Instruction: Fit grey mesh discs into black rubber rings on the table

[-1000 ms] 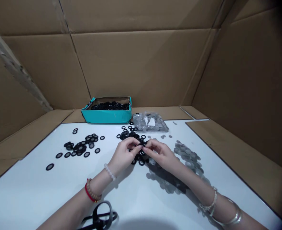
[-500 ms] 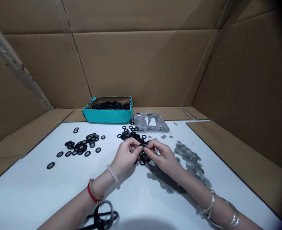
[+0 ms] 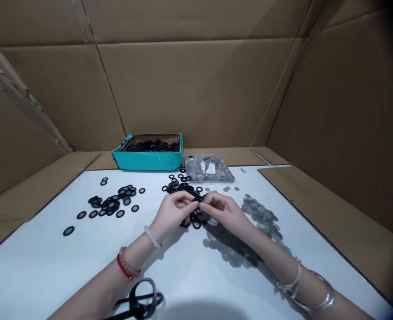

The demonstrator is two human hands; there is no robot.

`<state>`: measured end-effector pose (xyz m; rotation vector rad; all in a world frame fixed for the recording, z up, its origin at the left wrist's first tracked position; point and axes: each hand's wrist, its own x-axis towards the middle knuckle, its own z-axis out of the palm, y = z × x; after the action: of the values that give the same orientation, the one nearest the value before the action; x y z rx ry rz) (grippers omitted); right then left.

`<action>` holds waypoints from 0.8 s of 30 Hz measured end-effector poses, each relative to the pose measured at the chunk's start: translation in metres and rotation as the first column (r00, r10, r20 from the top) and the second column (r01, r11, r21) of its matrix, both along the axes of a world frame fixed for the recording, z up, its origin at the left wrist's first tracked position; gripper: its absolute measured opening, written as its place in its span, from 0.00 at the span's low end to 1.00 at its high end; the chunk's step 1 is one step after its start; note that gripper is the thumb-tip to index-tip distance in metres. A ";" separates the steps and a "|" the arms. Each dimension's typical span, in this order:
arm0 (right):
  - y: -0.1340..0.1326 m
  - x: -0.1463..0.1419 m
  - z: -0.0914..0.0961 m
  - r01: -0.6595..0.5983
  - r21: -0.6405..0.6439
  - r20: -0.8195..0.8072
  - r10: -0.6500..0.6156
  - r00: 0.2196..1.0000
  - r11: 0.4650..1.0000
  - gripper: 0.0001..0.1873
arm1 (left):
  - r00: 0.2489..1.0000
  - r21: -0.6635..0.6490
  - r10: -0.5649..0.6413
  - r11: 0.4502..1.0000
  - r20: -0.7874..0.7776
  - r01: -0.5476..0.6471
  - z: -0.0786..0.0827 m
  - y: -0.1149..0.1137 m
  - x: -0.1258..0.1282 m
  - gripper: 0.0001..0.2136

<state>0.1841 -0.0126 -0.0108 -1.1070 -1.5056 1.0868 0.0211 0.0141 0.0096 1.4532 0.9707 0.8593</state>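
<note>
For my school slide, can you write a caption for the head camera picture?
The left hand and right hand pinch black rings above a white table.

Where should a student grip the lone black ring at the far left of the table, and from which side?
Come from above and pinch its outer rim: the black ring lies flat, apart from the cluster of rings, so nothing blocks the fingers.

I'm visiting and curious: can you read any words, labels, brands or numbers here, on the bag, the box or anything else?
White label on the clear plastic bag: too small and blurred to read.
Teal box: no readable text.
No other readable words or numbers.
</note>
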 end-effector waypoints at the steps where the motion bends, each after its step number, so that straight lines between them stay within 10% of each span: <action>1: 0.000 0.000 0.000 -0.007 -0.019 -0.021 0.007 1.000 1.000 0.15 | 1.000 -0.004 -0.012 1.000 0.001 0.012 -0.001 0.000 0.000 0.13; 9: -0.001 -0.001 0.006 -0.055 -0.161 -0.332 -0.002 0.943 0.985 0.16 | 0.964 -0.119 -0.095 0.985 0.248 0.128 -0.001 0.003 -0.002 0.17; 24: -0.004 -0.006 -0.005 -0.007 -0.100 -0.211 -0.014 0.977 0.995 0.13 | 0.995 -0.084 -0.020 0.996 0.097 0.028 0.000 -0.001 0.001 0.13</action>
<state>0.1779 -0.0170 -0.0159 -1.0257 -1.2929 1.2478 0.0221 0.0129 0.0099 1.3362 0.9054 0.8525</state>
